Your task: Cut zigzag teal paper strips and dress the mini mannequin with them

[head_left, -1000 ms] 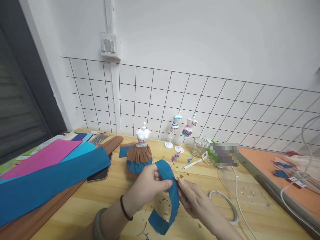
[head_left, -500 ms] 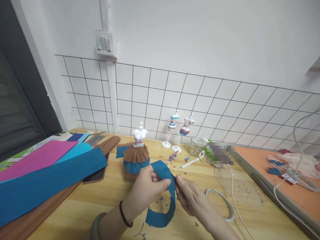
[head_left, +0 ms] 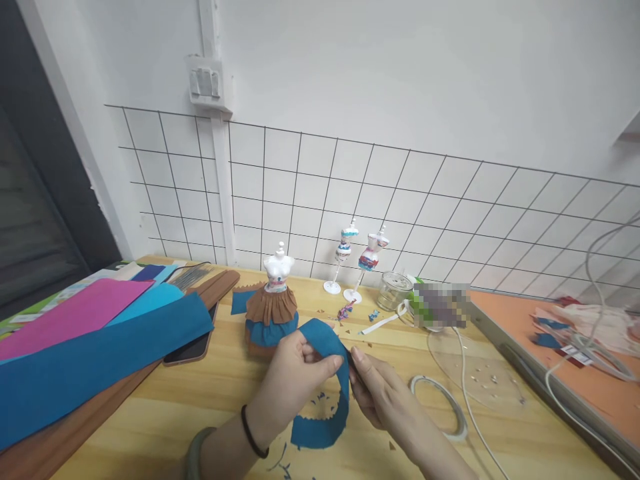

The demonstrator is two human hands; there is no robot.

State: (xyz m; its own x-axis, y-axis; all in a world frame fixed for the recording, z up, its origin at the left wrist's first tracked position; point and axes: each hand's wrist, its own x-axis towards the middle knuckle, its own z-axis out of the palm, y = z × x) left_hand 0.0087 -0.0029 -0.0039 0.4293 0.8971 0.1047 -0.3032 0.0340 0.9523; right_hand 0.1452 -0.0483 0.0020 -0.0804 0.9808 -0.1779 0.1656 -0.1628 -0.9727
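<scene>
Currently, left hand [head_left: 303,380] pinches blue strip [head_left: 343,390]; right hand [head_left: 383,395] grips dark tool [head_left: 351,358]; mannequin [head_left: 278,268] at strip's 11 o'clock.

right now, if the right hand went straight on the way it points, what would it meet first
Most likely the blue fabric strip, just ahead of the right hand; the left hand holding it would probably come next, though depth is hard to judge from one view.

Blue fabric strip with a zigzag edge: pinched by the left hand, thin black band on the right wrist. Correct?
Wrong wrist: the head view shows the thin black band on the left wrist. The left hand does pinch the blue fabric strip.
</scene>
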